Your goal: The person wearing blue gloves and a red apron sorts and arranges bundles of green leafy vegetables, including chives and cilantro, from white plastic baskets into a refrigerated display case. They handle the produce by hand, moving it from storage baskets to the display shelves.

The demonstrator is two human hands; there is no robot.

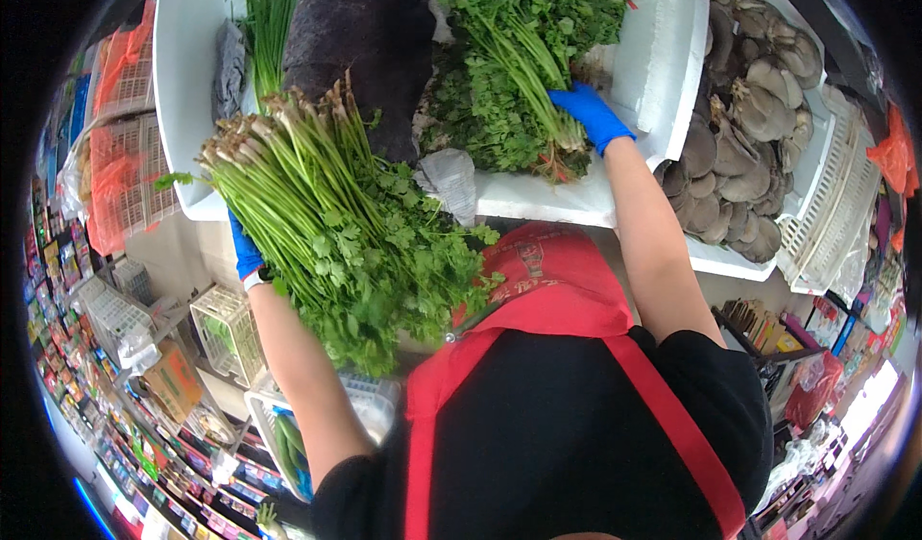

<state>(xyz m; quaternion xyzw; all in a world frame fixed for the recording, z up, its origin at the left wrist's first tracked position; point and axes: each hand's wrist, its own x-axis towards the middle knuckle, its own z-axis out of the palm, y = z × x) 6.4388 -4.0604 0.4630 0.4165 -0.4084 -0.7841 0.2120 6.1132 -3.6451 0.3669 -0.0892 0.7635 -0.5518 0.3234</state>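
My left hand, in a blue glove, supports a large bunch of long-stemmed Chinese celery from its left side. The root ends point up and away from me, and the leaves hang toward my apron. Most of that hand's fingers are hidden behind the stems. My right hand, also gloved in blue, grips the stem ends of a coriander bunch with reddish roots. More coriander lies beneath it in a white foam box.
Dark plastic sheeting and green scallions occupy the box's left side. Oyster mushrooms fill another foam box at right. White plastic crates stand low at left, and a stacked crate is beyond the mushrooms.
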